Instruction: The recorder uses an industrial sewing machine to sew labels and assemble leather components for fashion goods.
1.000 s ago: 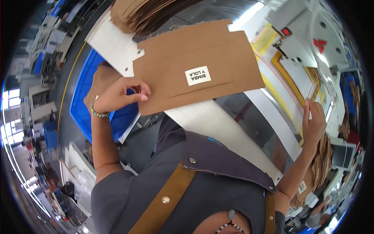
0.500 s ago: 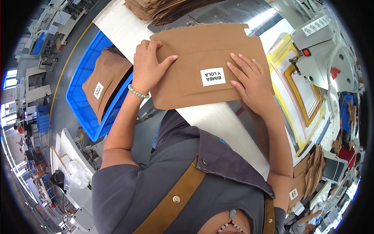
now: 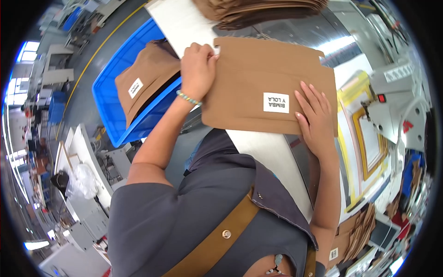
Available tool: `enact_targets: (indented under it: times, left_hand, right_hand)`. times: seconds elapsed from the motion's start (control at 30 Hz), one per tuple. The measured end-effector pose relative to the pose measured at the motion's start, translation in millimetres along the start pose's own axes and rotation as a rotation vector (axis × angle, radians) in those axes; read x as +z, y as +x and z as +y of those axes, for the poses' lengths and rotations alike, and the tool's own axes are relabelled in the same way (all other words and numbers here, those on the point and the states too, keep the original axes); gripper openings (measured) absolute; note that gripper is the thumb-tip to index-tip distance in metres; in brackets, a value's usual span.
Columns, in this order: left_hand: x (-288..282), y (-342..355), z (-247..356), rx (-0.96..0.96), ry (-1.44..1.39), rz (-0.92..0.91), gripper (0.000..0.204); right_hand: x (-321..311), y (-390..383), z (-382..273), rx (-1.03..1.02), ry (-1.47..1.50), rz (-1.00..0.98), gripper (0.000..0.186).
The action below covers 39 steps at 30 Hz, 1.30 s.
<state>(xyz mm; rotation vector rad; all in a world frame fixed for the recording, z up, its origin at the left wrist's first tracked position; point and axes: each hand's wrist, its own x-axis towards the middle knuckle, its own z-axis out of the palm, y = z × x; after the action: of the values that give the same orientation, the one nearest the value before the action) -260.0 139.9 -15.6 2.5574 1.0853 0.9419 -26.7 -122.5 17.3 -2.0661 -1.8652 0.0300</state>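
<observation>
A flat brown fabric panel (image 3: pixel 249 76) with a stitched rectangular outline and a white label (image 3: pixel 276 102) lies across the worktop in front of me. My left hand (image 3: pixel 199 69) is closed at its upper left edge, thumb and fingers pinching the fabric near the corner. My right hand (image 3: pixel 318 122) rests flat on the panel's right part, fingers stretched out beside the label. The panel's lower edge reaches past the worktop's near edge. What lies under the panel is hidden.
Left of the worktop, a blue bin (image 3: pixel 102 108) holds similar brown pieces (image 3: pixel 150 76). A thick stack of brown fabric (image 3: pixel 277 13) sits at the far side. On the right stand a grey sewing machine (image 3: pixel 404 99) and a yellow-edged frame (image 3: pixel 359 138). More brown pieces (image 3: pixel 355 233) lie lower right.
My left thumb, earlier spread on the panel's face, has drawn back and now pinches the edge with the fingers. The whole view has shifted; my right hand stays on the panel.
</observation>
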Motion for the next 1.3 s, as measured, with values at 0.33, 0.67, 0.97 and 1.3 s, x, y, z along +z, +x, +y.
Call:
enact_targets:
  times: [0.33, 0.67, 0.97, 1.3]
  left_hand:
    - [-86, 33, -129, -0.168, -0.015, 0.35, 0.017]
    - [-163, -65, -366, -0.681, 0.531, 0.269, 0.026]
    - [-148, -102, -423, -1.084, 0.643, -0.42, 0.046]
    - [-115, -32, -308, -0.535, 0.192, -0.052, 0.062]
  right_hand:
    - [-12, -7, 11, -0.008, -0.044, 0.16, 0.038]
    - [2, -11, 22, -0.003, 0.055, 0.156, 0.034]
    - [1, -11, 21, -0.01, 0.072, 0.161, 0.034]
    - [-5, -10, 16, -0.003, 0.066, 0.132, 0.034]
